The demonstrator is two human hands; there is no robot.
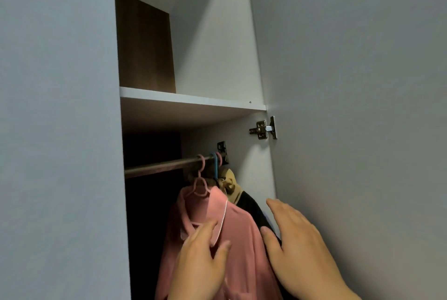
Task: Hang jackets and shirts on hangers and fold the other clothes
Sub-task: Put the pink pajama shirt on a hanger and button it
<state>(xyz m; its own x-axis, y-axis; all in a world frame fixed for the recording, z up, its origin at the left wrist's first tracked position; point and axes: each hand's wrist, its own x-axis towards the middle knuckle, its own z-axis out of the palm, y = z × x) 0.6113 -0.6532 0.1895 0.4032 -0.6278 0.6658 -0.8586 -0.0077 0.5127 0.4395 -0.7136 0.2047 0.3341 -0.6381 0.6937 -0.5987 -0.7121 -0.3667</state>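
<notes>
Two grey wardrobe doors fill most of the view: a closed one on the left (58, 130) and an opened one on the right (362, 106), with a metal hinge (263, 128) at its inner edge. Between them the wardrobe's white interior shows a shelf (191, 100) with a brown back panel (145, 43) above it, and a dark rail (159, 165) beneath. On the rail hangs a pink shirt (242, 251) with white piping along its collar, carried by a pink hanger (199, 179). Behind it, toward the open door, hang a black garment (251, 208) and a tan one (231, 185), beside a blue hanger (215, 164) hook. Both hands are wide, fingers straight and spread. Left hand (200, 263) rests flat against the pink shirt's front near the collar. Right hand (300, 241) is at the shirt's right shoulder edge, in front of the black garment; whether it touches cloth I cannot tell.
</notes>
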